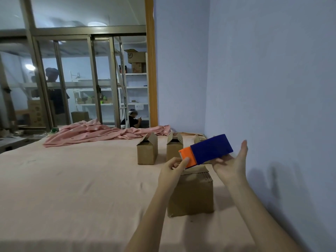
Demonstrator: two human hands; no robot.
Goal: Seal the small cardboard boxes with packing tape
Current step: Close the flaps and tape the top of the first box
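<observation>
A blue and orange block-shaped object is held in the air above a small cardboard box on the bed. My left hand pinches its orange end. My right hand lies under its blue end with the palm up and the fingers straight. Two more small cardboard boxes stand farther back with their top flaps half raised, one on the left and one on the right partly hidden behind the held object. I see no tape roll.
The boxes stand on a bed with a pale pink sheet. A crumpled pink blanket lies across its far side. A blue wall runs close along the right. Glass sliding doors stand behind the bed.
</observation>
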